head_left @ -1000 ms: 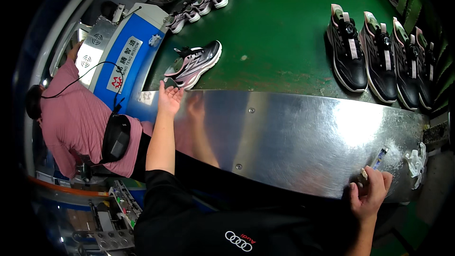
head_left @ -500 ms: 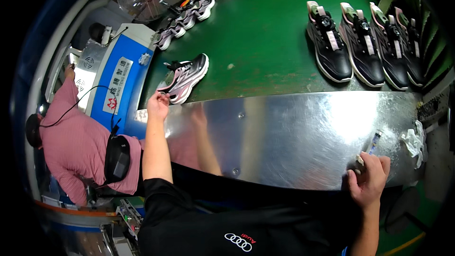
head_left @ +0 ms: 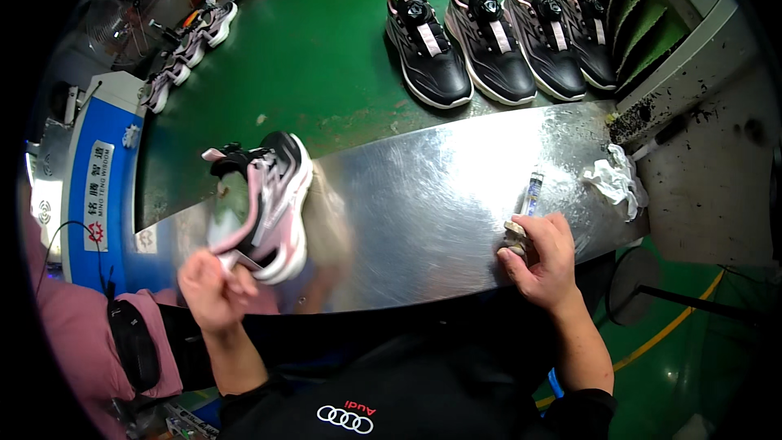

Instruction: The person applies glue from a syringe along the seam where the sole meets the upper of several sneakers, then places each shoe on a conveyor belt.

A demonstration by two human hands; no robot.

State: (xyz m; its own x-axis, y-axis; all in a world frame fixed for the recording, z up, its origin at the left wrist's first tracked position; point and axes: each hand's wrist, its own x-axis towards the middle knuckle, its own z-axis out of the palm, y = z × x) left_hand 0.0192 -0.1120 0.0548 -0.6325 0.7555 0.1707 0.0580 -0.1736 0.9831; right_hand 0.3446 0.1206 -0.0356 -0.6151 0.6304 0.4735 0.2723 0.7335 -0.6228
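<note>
My left hand [head_left: 216, 289] pinches the heel of a black and pink sneaker [head_left: 273, 204] with a white sole. The shoe is held tilted over the metal strip, green stuffing showing in its opening; hand and heel are slightly blurred. On the right, my right hand [head_left: 542, 261] is closed, with a small beige lump [head_left: 515, 232] between thumb and fingers. A slim clear tube with a blue-marked label [head_left: 534, 189] points away just beyond these fingers; whether it is held or lies on the metal I cannot tell.
Several black sneakers [head_left: 509, 41] stand in a row at the far right of the green work surface [head_left: 318, 57]. More pink and grey shoes [head_left: 191, 49] line its left side. Crumpled white paper [head_left: 615, 183] lies at the right. Beside a blue machine [head_left: 98, 187], a person in pink [head_left: 65, 334] stands.
My left hand has lifted the sneaker off the green surface and brought it nearer, over the metal. The view has swung to the right. My right hand still grips the beige lump.
</note>
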